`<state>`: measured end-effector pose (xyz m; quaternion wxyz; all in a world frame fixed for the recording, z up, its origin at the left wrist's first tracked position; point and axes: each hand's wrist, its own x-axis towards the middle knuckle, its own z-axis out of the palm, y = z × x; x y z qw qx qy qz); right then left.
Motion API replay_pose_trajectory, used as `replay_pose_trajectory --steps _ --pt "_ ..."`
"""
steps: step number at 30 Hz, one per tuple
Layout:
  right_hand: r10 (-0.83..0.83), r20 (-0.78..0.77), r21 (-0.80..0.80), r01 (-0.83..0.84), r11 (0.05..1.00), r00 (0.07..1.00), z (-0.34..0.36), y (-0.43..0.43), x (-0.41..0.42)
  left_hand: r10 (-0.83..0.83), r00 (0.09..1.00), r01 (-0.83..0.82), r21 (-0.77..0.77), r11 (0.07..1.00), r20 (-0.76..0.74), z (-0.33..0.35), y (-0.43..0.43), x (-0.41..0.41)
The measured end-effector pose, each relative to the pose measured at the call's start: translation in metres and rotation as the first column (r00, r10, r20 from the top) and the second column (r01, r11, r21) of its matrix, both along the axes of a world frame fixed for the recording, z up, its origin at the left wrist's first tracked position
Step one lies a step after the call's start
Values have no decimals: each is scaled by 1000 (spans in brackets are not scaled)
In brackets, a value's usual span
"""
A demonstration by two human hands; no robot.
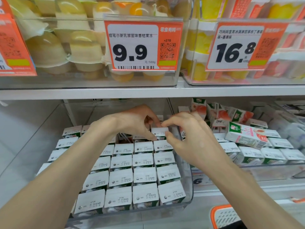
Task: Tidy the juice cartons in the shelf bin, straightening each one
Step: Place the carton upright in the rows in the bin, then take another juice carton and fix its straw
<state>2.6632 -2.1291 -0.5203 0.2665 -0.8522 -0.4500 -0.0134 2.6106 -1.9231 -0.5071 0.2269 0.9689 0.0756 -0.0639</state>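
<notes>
A clear shelf bin (188, 185) on the lower shelf holds several rows of small white-topped juice cartons (143, 176) standing upright. At the far right of a back row stands one carton (159, 132) with both hands on it. My left hand (132, 121) reaches over from the left, its fingers curled round the carton's top and left side. From the right, my right hand (186, 138) pinches the same carton between thumb and fingers. Behind the hands the back of the bin has a gap with dark carton sides showing.
A second clear bin (270, 169) to the right holds similar cartons, several lying tilted or on their sides, such as a peach carton (245, 136). Above, a shelf edge (148, 92) carries jelly-cup bins with price tags. An orange basket (224, 215) sits at the lower right.
</notes>
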Motion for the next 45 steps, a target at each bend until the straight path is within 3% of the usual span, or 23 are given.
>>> replay_pose_trajectory --steps 7,16,22,25,29,34,39,45 --pt "-22 66 -202 35 979 998 7 14 0 55 976 -15 -184 983 212 5 6 -24" --pt "-45 56 -55 48 997 997 12 17 -4 133 902 -10 -289 957 410 -24 -12 -56" --pt "157 88 50 -162 986 984 14 22 -33 245 850 -142 -246 959 466 -23 -11 -112" --pt "292 -41 163 -282 946 956 11 31 -52 288 843 -191 -248 950 454 -22 -11 -144" --pt "351 -162 254 -305 918 922 5 45 -69 346 849 -183 -392 902 400 -14 -8 -175" --pt "346 -398 283 -245 927 850 0 54 -76 484 827 -239 -601 762 285 -10 3 -196" --pt "319 -634 322 -135 937 704 0 57 -85 526 832 -265 -705 657 177 -5 1 -202" --pt "293 -734 361 -13 932 612 -3 54 -82 490 864 -221 -787 576 117 -1 0 -206"
